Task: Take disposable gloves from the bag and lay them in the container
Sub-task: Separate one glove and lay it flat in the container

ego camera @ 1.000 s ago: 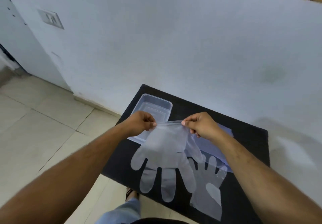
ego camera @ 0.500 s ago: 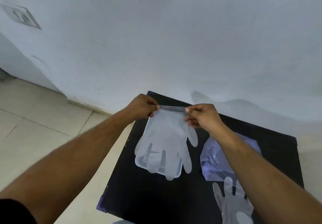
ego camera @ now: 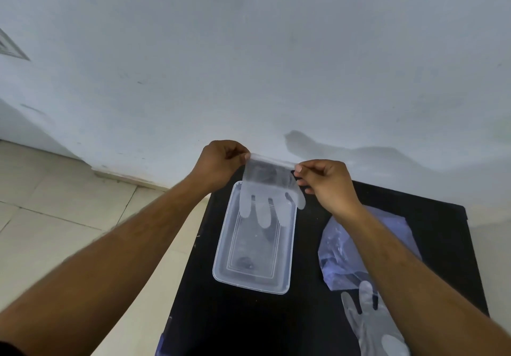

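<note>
A clear disposable glove (ego camera: 266, 189) hangs by its cuff between my two hands, fingers pointing down. My left hand (ego camera: 221, 163) pinches the cuff's left corner and my right hand (ego camera: 325, 182) pinches the right corner. The glove's fingertips hang over the far end of a clear rectangular plastic container (ego camera: 287, 247) on a black table (ego camera: 243, 325). A bluish plastic bag (ego camera: 340, 250) lies flat to the container's right, partly under my right forearm. A second clear glove (ego camera: 370, 325) lies on the table near the bag's front edge.
A pale wall (ego camera: 249, 65) rises directly behind the table. Beige floor tiles (ego camera: 55, 217) spread out to the left. The table's left edge runs close beside the container.
Both hands have carried the glove away from me to the far end of the container. The view has tilted, so the whole container now shows below the glove.
</note>
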